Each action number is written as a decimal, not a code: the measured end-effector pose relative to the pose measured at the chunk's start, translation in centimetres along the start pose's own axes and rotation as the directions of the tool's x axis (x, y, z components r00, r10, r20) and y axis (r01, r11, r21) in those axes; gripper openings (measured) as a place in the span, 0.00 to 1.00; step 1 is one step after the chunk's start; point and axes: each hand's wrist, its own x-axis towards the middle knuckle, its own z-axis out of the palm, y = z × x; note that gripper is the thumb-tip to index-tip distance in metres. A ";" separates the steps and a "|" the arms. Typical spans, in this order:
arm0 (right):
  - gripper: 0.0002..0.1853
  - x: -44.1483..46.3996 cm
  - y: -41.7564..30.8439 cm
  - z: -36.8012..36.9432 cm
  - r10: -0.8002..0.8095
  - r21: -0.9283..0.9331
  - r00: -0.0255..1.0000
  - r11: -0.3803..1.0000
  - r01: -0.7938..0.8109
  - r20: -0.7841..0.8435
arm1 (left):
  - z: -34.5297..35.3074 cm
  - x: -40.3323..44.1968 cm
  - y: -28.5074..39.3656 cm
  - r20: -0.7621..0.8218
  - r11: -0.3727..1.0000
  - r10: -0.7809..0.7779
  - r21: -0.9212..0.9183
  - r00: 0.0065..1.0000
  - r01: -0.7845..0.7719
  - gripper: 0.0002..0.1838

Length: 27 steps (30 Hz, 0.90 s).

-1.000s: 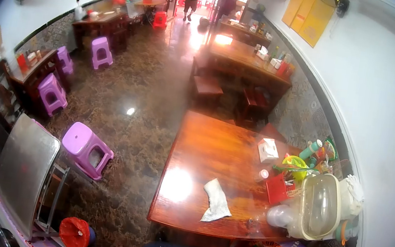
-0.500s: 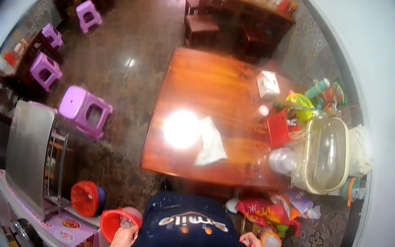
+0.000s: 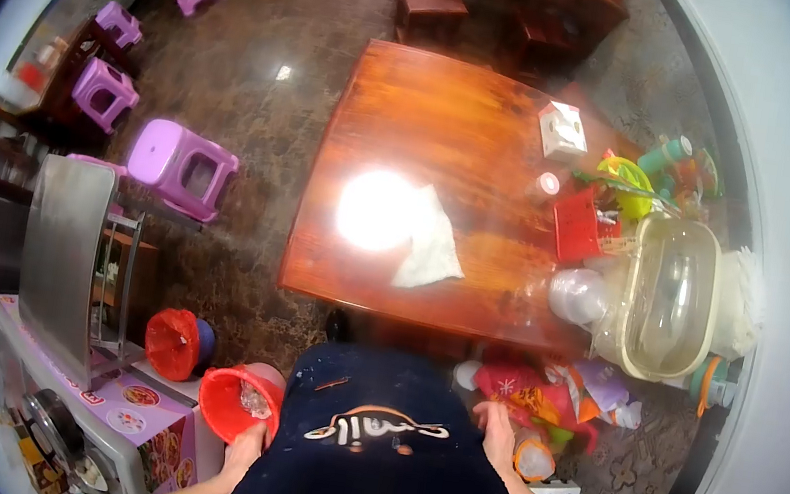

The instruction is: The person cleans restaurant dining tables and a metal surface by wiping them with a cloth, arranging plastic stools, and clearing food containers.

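Note:
My left hand (image 3: pixel 245 446) is at the near rim of a red-lined bin (image 3: pixel 215 414), its fingers curled at the edge and partly hidden. Clear crumpled plastic (image 3: pixel 254 400) lies inside this bin. Close to my apron's other side, my right hand (image 3: pixel 493 429) hangs with fingers loosely stretched and nothing visible in them. Beyond it is a heap of red and pink plastic bags (image 3: pixel 526 392). An orange-rimmed container (image 3: pixel 535 461) sits just right of that hand. My dark blue apron (image 3: pixel 363 475) fills the space between both hands.
The wooden table (image 3: pixel 371 132) ahead carries a white cloth (image 3: pixel 434 242), a tissue box (image 3: pixel 563 132), a red box (image 3: pixel 576 224) and a cream basin (image 3: pixel 675 302). A second red-lined bin (image 3: pixel 173 342) and a purple stool (image 3: pixel 184 167) stand left, beside a metal panel (image 3: pixel 60 261).
The view has tipped downward, so the table and stools appear higher. My left hand has drawn back from inside the bin to its rim. My right hand's fingers have straightened and reach farther forward.

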 end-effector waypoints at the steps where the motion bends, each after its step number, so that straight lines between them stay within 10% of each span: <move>1: 0.13 0.2 0.7 0.0 -0.007 0.029 0.992 1.000 0.003 0.125 | 1.7 0.0 -2.1 0.028 0.992 -0.122 -0.022 0.992 0.122 0.13; 4: 0.20 1.2 5.6 -0.6 -0.092 0.150 0.816 0.989 0.006 0.571 | 0.3 1.9 -0.1 -0.194 0.988 0.082 -0.115 0.978 -0.106 0.13; 5: 0.19 2.6 5.2 -2.1 0.009 0.187 0.580 0.942 -0.277 0.815 | -0.2 3.0 0.4 -0.248 0.970 0.176 -0.121 0.953 -0.210 0.13; 7: 0.22 7.4 4.8 -4.9 -0.257 0.294 0.247 0.948 -0.126 0.934 | -1.6 3.4 2.3 -0.300 0.908 0.214 -0.290 0.930 -0.303 0.16; 10: 0.19 16.2 3.3 -4.3 -0.330 0.483 0.615 0.871 -0.095 0.716 | -6.1 2.5 5.8 -0.003 0.853 0.434 -0.319 0.901 -0.413 0.17; 12: 0.17 22.0 1.3 -0.7 -0.271 0.201 0.948 0.950 0.237 0.164 | -8.3 3.2 4.3 0.412 0.881 0.460 -0.323 0.786 -0.346 0.20; 15: 0.18 31.9 1.1 7.5 -0.279 0.103 0.920 0.943 0.317 -0.276 | -11.4 5.4 0.3 0.738 0.836 0.321 -0.515 0.593 0.189 0.32; 20: 0.17 35.7 -2.2 11.4 -0.187 -0.185 0.934 0.974 0.134 -0.305 | -15.2 11.3 -3.1 0.642 0.670 0.306 -0.669 0.703 0.321 0.31; 23: 0.15 31.7 -4.3 9.8 0.080 0.302 0.955 0.953 0.010 -0.284 | -15.8 17.2 -6.8 0.495 0.602 0.120 -0.726 0.861 0.333 0.18; 27: 0.11 25.8 -7.3 5.5 0.053 0.407 0.835 0.889 0.211 -0.548 | -17.7 25.5 -17.1 0.145 0.834 -0.226 -0.482 0.963 0.268 0.07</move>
